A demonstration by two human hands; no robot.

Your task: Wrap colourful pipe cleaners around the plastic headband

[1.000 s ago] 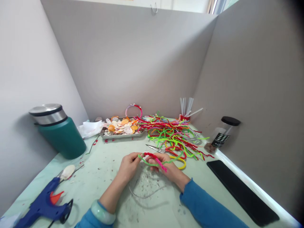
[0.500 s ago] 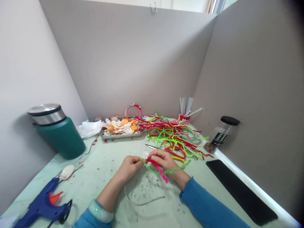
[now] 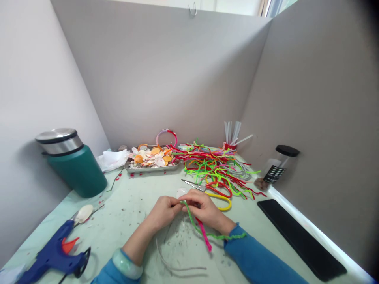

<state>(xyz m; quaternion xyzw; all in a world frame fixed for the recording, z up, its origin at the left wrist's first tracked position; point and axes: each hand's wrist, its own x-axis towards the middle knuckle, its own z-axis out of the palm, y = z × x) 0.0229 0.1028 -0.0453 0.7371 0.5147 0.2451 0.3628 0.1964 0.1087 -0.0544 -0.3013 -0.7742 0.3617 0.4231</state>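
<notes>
My left hand [image 3: 166,212] and my right hand [image 3: 205,209] meet fingertip to fingertip above the table, both closed in a pinch. From between the fingertips a fuzzy green pipe cleaner [image 3: 193,223] droops and runs right, across my right wrist. A pink-red pipe cleaner [image 3: 205,236] hangs below my right palm. What lies right under the fingertips is hidden. Below my hands a thin white cord [image 3: 166,265] curves; whether its upper end is held I cannot tell. Just behind the fingers shows a clear round piece [image 3: 181,193].
Scissors [image 3: 204,188] lie behind my right hand, before a heap of pipe cleaners [image 3: 219,165]. A metal tray [image 3: 154,170] holds shells or discs. A green bottle [image 3: 78,169] and blue glue gun [image 3: 55,250] are left; a jar [image 3: 274,169] and black slab [image 3: 299,238] right.
My right fingers have closed in against my left fingertips. The green pipe cleaner's free end swung down and right; the pink-red one hangs lower. The white cord sits lower with a changed bend.
</notes>
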